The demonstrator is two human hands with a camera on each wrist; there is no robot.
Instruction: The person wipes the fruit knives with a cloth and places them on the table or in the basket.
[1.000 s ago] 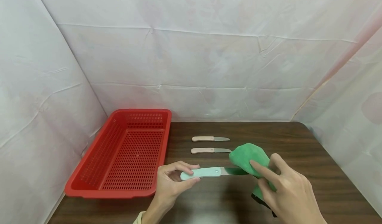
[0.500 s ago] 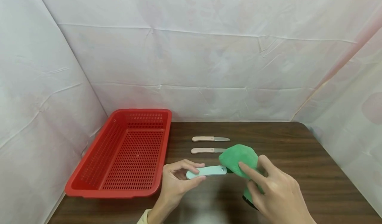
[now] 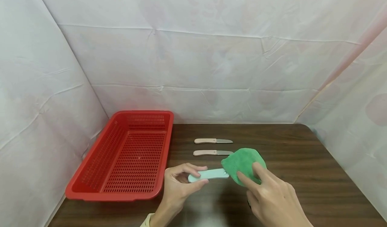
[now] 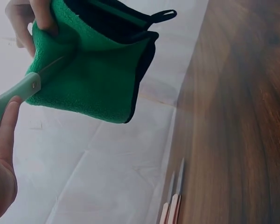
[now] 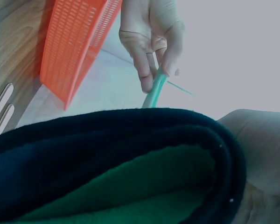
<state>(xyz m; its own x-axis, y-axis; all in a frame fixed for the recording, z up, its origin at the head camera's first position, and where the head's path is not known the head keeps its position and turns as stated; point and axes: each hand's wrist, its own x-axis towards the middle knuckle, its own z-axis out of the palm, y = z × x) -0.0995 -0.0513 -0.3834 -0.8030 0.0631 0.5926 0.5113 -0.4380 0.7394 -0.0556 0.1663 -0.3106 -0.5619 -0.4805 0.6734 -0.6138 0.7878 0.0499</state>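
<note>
My left hand [image 3: 178,183] pinches the end of a mint-green handled knife [image 3: 208,175] between thumb and fingers, above the table. Its blade points right and is mostly hidden by a folded green cloth [image 3: 245,165]. With curled fingers my right hand [image 3: 272,196] holds this cloth around the blade, close to the handle's end. In the left wrist view a sliver of blade shows beside the cloth [image 4: 98,79], which has dark edging and a hanging loop [image 4: 164,16]. Dark edging and the cloth's folds [image 5: 130,186] fill the lower part of the right wrist view.
Two knives with pale pink handles, a farther knife [image 3: 205,140] and a nearer knife [image 3: 205,152], lie parallel on the dark wooden table [image 3: 302,173], blades to the right. A red perforated basket [image 3: 164,160] stands at the left. White sheeting [image 3: 193,59] hangs behind and beside the table.
My right hand has moved the cloth left along the blade to the handle, covering the blade that showed earlier. My left hand with the knife has shifted slightly right.
</note>
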